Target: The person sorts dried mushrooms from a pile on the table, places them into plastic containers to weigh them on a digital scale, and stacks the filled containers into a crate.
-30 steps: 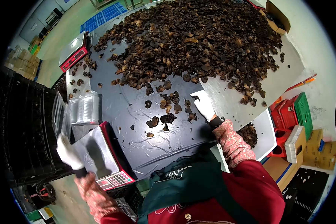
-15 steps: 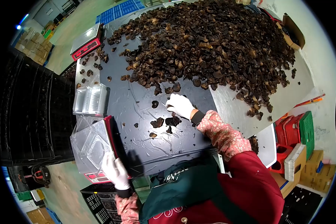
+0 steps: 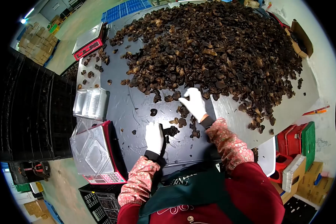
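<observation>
Both my hands wear white gloves over the dark tabletop. My left hand (image 3: 154, 137) lies low on the table with its fingers stretched out, close beside a small dark clump of wood ear mushrooms (image 3: 171, 130). Nothing shows in its grasp. My right hand (image 3: 195, 103) is at the near edge of the large mushroom heap (image 3: 212, 48), its thumb apart from its fingers and no piece visible between them. Just below and left of it are loose mushroom pieces (image 3: 182, 111). Another single mushroom piece (image 3: 153, 112) sits above my left hand.
On the left, a red scale (image 3: 110, 149) bears an open clear plastic container (image 3: 95, 151). Stacked clear containers (image 3: 90, 103) stand behind it, and a second scale (image 3: 89, 43) is farther back. Black crates (image 3: 37, 112) rise at the left; red and green crates (image 3: 306, 143) stand at the right.
My left hand has moved from the container on the scale to the tabletop, right and up. My right hand has shifted slightly right and opened. Mushroom pieces between the hands lie differently.
</observation>
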The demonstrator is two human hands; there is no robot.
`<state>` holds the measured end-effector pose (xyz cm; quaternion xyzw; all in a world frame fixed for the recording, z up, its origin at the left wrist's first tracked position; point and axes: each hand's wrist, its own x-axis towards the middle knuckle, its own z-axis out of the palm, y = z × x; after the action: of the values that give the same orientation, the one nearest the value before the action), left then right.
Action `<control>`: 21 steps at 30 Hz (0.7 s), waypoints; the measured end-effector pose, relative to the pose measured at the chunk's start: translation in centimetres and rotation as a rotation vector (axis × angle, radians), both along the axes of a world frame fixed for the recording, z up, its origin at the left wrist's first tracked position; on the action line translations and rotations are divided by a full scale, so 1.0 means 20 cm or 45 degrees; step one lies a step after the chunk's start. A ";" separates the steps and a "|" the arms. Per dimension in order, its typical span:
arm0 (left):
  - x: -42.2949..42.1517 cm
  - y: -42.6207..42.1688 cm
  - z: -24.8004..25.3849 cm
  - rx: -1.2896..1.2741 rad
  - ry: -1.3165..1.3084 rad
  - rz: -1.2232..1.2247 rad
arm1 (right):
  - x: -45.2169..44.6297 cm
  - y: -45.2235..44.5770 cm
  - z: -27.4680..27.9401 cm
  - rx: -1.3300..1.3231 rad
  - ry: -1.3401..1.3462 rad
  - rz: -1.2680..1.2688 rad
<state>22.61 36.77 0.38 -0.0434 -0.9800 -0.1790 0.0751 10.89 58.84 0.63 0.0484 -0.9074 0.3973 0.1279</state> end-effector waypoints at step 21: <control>-0.32 -0.09 0.08 1.132 -0.137 0.430 | 0.10 0.37 0.04 -0.046 0.189 0.452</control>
<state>16.23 34.89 1.92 0.1621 -0.8042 -0.5682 0.0636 12.88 66.31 1.41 0.2344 -0.8655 0.4253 0.1233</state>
